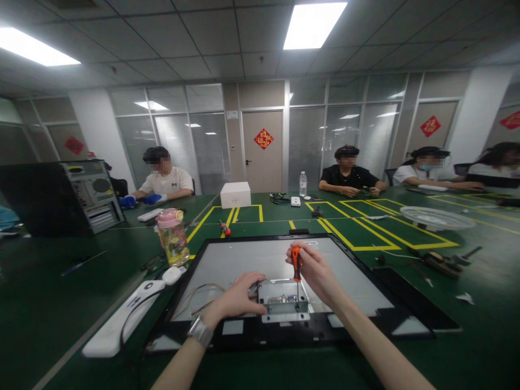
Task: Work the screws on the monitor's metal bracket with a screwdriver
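A monitor panel (357, 281) lies face down on the green table, its grey metal back up. Near its front edge sits a small metal board cover (280, 298). My right hand (314, 273) is closed round an orange-handled screwdriver (296, 262), held upright with its tip down on the cover. My left hand (238, 295) rests on the panel just left of the cover, fingers curled against its edge; a watch is on that wrist. Thin cables (195, 303) run out from under the left hand.
A white keyboard-like bar (117, 322) and a pink-capped bottle (173, 236) lie left of the panel. A computer case (60, 195) stands far left. Another screwdriver (224, 228), a white box (235, 194) and a clear dish (434, 218) sit farther back. Several people sit across the table.
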{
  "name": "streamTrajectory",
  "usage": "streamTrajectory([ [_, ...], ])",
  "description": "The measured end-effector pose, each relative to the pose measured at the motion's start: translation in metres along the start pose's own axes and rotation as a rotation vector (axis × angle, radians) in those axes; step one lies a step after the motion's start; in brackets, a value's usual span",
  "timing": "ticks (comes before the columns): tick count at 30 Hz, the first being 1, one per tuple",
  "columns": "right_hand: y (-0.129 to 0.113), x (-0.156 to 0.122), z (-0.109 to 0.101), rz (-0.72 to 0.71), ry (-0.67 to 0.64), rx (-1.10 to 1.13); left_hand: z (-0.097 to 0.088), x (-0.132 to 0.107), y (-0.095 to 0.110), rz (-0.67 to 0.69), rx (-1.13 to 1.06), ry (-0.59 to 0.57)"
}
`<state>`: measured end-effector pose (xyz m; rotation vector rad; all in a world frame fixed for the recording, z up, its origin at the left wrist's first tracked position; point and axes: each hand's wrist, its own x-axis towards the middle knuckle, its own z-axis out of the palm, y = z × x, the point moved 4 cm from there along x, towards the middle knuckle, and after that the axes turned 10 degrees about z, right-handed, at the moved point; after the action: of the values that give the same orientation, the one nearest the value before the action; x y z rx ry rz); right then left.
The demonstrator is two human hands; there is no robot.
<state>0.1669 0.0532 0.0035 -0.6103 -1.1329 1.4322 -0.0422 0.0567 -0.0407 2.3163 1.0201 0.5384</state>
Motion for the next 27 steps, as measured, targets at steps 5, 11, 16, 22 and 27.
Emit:
streamTrajectory([
  [5, -0.003, 0.000, -0.006, -0.174, 0.138, -0.175, 0.000, -0.001, -0.003, -0.012, -0.013, 0.004],
  [11, -0.001, 0.001, -0.008, -0.146, 0.133, -0.225, 0.000, 0.000, 0.002, -0.002, 0.007, -0.002],
  [16, -0.004, -0.004, 0.004, -0.048, -0.068, -0.099, 0.000, 0.000, 0.004, 0.011, 0.006, -0.002],
  [22, -0.002, -0.006, 0.011, -0.016, -0.163, -0.023, 0.001, 0.000, 0.001, 0.000, 0.015, -0.004],
  [27, -0.005, -0.007, 0.010, -0.001, -0.147, -0.046, 0.001, 0.000, -0.004, 0.011, 0.005, 0.005],
])
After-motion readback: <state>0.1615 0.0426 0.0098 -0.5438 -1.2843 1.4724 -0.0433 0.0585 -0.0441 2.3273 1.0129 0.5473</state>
